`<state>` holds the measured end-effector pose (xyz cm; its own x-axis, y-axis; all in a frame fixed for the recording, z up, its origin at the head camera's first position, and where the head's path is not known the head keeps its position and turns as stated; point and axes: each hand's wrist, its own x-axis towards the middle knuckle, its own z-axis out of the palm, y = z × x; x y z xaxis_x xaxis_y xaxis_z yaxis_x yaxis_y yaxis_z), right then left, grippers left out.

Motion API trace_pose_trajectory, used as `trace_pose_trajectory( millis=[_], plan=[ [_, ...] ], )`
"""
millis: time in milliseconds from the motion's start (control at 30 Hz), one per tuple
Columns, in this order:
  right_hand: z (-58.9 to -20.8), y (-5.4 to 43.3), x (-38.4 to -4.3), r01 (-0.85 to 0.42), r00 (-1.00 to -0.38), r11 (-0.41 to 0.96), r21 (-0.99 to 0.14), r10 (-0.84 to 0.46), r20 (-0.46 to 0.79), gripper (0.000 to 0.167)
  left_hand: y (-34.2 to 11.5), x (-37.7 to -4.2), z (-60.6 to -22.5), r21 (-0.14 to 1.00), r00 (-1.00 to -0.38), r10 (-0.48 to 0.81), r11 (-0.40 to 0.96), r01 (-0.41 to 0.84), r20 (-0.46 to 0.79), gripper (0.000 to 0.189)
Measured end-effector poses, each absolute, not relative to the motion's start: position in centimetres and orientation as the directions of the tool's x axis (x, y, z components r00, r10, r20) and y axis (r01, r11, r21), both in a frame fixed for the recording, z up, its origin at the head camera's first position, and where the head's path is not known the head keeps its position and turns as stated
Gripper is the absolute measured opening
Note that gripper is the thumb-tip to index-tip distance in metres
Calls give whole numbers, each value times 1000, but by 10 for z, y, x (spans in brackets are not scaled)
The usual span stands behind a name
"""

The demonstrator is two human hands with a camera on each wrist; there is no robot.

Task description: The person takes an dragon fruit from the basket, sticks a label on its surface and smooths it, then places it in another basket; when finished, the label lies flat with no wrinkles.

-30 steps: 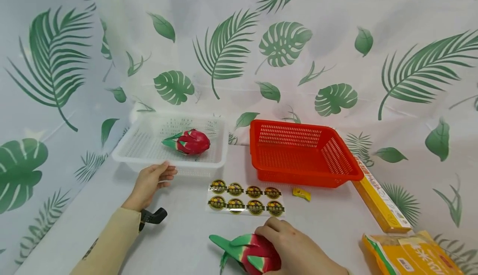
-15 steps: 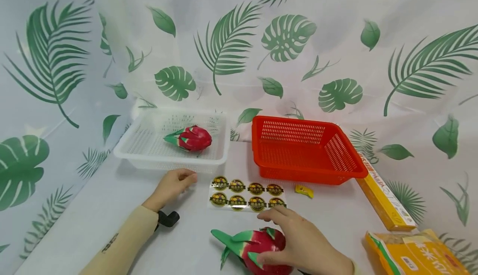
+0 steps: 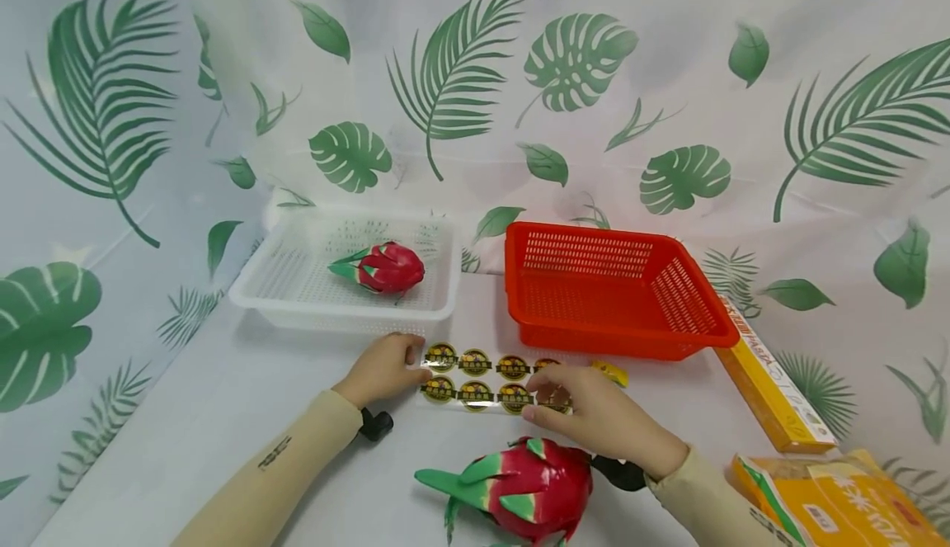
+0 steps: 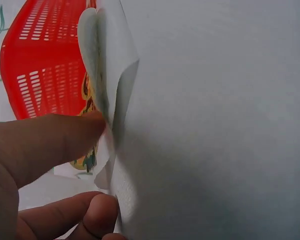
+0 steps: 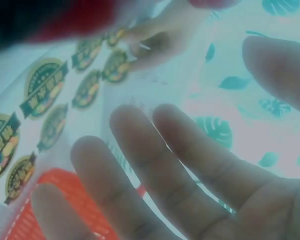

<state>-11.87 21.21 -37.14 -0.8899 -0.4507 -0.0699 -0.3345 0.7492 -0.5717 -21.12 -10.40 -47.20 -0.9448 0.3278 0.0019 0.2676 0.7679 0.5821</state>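
A sheet of round fruit-label stickers [image 3: 475, 363] lies on the white table. My left hand [image 3: 382, 370] is at its left edge, the thumb [image 4: 65, 137] touching the sheet where it curls up and the other fingertips lower down beside it. Over the sheet's right end is my right hand [image 3: 597, 407], fingers [image 5: 145, 150] spread and holding nothing; it covers some stickers in the head view. Just in front of the sheet sits a red dragon fruit [image 3: 534, 485] with green leaf tips.
A white basket [image 3: 345, 313] at back left holds another dragon fruit [image 3: 392, 268]. Right of it stands a red basket [image 3: 623, 334]. A small yellow packet [image 3: 610, 371] lies behind my right hand. A pasta box [image 3: 775, 390] and an orange bag [image 3: 839, 502] are at the right.
My right hand has let go of the near dragon fruit and moved forward over the sticker sheet. My left hand has moved from the white basket's front rim rightward to the sheet's left edge.
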Motion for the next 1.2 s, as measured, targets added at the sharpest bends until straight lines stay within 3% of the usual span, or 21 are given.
trace_pose_trajectory(
  millis=[300,700,833,1067,1200],
  plan=[
    [-367,195,-152,-450,-839,697,-558,-544,-3,25,-103,-216,-468,561,-939,344,776,287,6,41],
    [-392,131,-210,-485,-795,762,-429,-589,-147,39,-103,-217,-468,624,-944,329,739,255,-5,26],
    [-401,117,-223,-516,-793,766,-383,-596,-124,30,-104,-218,-468,656,-945,325,718,234,-19,25],
    [-413,105,-236,-478,-809,760,-441,-576,-117,8,-103,-217,-466,708,-946,319,681,188,-56,26],
    [-417,101,-238,-485,-806,746,-456,-583,-98,7,-103,-218,-465,722,-943,326,668,179,-67,24]
  ],
)
